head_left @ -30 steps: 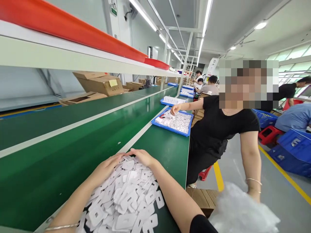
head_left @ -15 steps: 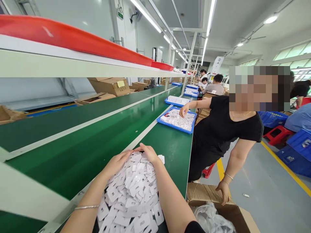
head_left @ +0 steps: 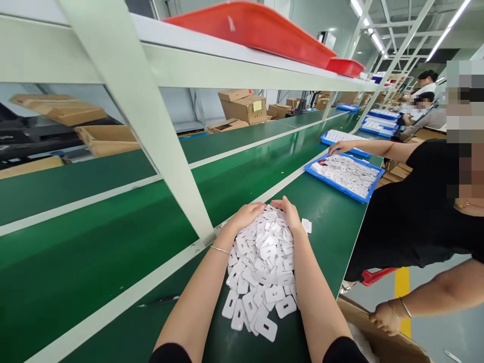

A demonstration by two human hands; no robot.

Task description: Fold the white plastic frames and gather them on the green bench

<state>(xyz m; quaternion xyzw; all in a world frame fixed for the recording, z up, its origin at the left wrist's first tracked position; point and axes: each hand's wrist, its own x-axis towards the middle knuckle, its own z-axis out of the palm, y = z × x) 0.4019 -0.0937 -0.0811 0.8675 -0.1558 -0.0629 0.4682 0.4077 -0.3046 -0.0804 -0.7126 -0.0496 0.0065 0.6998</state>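
A heap of flat white plastic pieces (head_left: 264,262), each with a small rectangular slot, lies on the green tabletop between my forearms. My left hand (head_left: 247,214) curves around the far left side of the heap, fingers stretched out. Opposite it, my right hand (head_left: 286,209) cups the far right side, its fingers extended too. The fingertips of both hands come close together at the heap's far end. Neither hand grips a piece. A few loose white pieces (head_left: 306,226) lie just outside my right hand.
A co-worker in black stands at right, one hand (head_left: 340,146) over a blue tray (head_left: 336,187) of white pieces, the other at a cardboard box (head_left: 397,343). A slanting metal post (head_left: 162,136) rises at left beneath a shelf with red trays (head_left: 249,30). More blue trays stand farther back.
My view has turned left, so the heap appears farther right. Both hands remain cupped around its far end. The co-worker's hand has shifted to the tray's far edge.
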